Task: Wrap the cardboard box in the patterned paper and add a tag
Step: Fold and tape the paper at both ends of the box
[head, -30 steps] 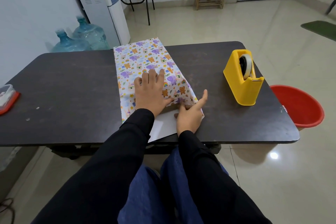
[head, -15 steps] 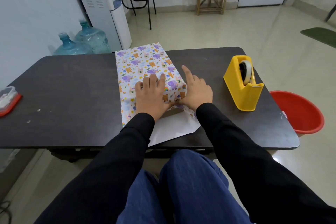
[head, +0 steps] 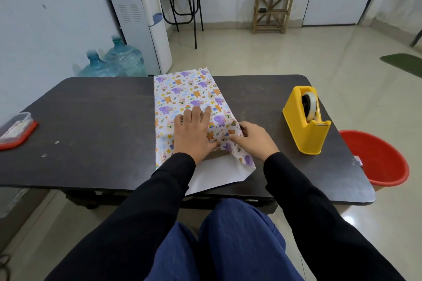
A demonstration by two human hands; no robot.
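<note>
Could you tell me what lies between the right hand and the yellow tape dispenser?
Only bare dark tabletop lies between the right hand, pinching the patterned paper, and the yellow tape dispenser, as the head view shows.

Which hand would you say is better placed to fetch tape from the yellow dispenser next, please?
The right hand, probably: the yellow plastic tape dispenser stands just beyond it, while the left hand lies flat on the patterned wrapping paper, holding it down.

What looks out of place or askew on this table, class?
The patterned paper lies slightly skewed on the table, and its white near flap juts out unfolded as far as the front edge. A few pale specks dot the left side. Nothing looks torn.
</note>
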